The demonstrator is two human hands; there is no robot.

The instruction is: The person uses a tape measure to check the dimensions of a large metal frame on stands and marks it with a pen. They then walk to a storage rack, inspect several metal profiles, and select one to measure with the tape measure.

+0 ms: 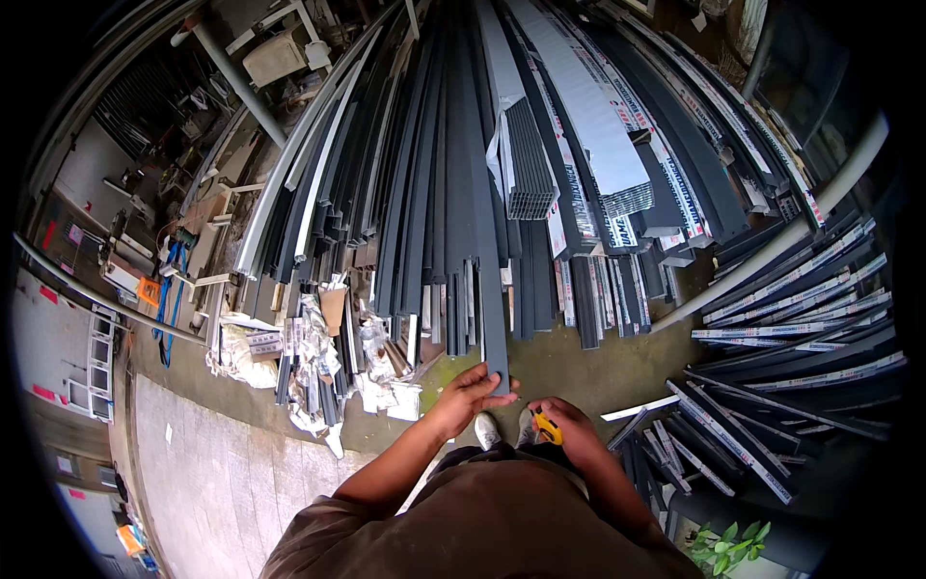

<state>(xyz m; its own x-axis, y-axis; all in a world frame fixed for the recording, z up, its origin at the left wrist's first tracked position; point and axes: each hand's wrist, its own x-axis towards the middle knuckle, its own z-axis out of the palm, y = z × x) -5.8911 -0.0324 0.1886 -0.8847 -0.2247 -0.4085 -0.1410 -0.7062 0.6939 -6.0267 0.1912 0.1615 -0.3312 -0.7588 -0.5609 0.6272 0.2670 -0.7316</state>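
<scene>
Brown shirt, mossy concrete floor (cluttered yard), stacked dark profiles

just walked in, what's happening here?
A person stands facing a big stack of long dark grey profiles. The left hand grips the near end of one long dark profile sticking out of the stack. The right hand holds a small yellow tool, too small to identify.

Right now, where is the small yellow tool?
In the head view, the small yellow tool sits in the right hand, low and centre-right, beside the left hand touching the long dark grey profile strip.
</scene>
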